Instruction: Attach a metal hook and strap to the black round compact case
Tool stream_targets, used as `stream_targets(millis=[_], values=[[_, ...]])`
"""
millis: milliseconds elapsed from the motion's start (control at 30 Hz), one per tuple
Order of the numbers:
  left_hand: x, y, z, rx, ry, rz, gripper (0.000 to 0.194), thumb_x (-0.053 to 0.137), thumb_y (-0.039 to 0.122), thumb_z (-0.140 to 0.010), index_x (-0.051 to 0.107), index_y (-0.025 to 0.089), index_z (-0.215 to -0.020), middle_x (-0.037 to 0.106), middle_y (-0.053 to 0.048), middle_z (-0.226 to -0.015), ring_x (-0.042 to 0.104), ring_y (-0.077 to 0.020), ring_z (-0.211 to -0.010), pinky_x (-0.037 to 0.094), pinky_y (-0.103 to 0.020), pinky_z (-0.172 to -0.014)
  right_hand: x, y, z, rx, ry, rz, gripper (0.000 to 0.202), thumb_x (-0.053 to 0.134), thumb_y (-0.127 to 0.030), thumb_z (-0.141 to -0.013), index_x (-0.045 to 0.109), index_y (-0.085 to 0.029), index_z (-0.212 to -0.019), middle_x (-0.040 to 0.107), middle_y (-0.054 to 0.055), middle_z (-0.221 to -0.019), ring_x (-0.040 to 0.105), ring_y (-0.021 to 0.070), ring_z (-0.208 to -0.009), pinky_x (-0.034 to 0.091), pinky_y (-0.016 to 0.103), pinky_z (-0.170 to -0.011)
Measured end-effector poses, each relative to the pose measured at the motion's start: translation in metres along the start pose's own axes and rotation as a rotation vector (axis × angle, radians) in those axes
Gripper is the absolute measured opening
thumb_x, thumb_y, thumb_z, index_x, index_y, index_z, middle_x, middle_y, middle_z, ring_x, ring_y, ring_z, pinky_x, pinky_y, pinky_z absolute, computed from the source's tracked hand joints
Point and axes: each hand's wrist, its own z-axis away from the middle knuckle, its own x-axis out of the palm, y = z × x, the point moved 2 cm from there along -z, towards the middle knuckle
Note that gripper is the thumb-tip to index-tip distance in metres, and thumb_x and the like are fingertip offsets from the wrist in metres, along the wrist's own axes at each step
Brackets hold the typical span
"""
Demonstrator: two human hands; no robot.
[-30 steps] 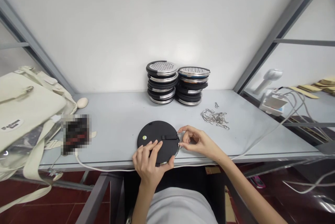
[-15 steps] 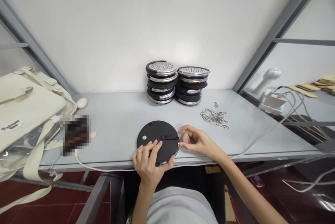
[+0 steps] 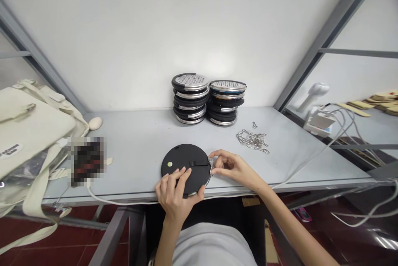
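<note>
A flat round black disc (image 3: 183, 156) lies near the table's front edge. It has a short strap (image 3: 199, 163) and a small green-and-white round sticker (image 3: 169, 164). My left hand (image 3: 175, 193) holds it, fingers spread over its top and thumb at the near right edge. At the disc's right edge, my right hand (image 3: 230, 165) pinches a small silver carabiner clip (image 3: 211, 165) between thumb and index finger, touching the rim by the strap's end. Whether the clip is hooked on cannot be made out. Loose metal clips (image 3: 252, 139) lie in a pile beyond my right hand.
Two stacks of round discs with perforated metal tops, left (image 3: 191, 98) and right (image 3: 226, 102), stand against the wall. A cream bag (image 3: 34, 121) and a pixelated dark object (image 3: 87, 161) are at left. A white cable (image 3: 298, 170) crosses the right side.
The view has shifted slightly, so everything sits a little further left. My right fingers and the clip stay at the disc's edge, and my left hand keeps its hold.
</note>
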Motion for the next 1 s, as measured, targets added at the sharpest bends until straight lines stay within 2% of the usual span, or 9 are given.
stream_targets(millis=[1000], values=[[0.0005, 0.0007, -0.0011, -0.004, -0.003, -0.007, 0.040, 0.070, 0.052, -0.070, 0.069, 0.019, -0.094, 0.070, -0.007, -0.084, 0.062, -0.0238, -0.081, 0.039, -0.039, -0.083, -0.0012, 0.0010, -0.0002, -0.025, -0.020, -0.010, 0.039, 0.070, -0.037, -0.078, 0.056, -0.019, -0.109, 0.061, 0.000, -0.078, 0.057, 0.0137, -0.075, 0.046, 0.027, -0.074]])
